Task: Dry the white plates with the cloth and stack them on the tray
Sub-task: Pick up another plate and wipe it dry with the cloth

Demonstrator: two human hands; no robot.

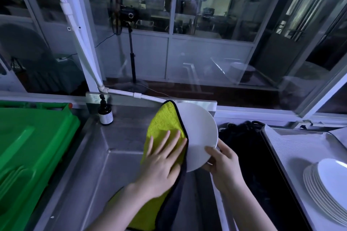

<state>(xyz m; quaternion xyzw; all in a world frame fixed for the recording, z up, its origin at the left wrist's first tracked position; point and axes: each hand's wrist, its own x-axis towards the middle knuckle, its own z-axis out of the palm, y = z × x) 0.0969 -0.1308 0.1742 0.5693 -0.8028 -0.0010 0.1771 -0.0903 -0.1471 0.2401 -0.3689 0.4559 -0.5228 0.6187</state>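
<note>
Stainless sink (120, 165) below, your left hand (161, 163) pressing yellow cloth (163, 122) flat-fingered against white plate (199, 133), your right hand (223, 163) gripping its rim.

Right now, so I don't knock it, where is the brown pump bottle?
In the head view, the brown pump bottle stands left of centre on the sink's back corner, between the green bin and the yellow cloth.
</note>
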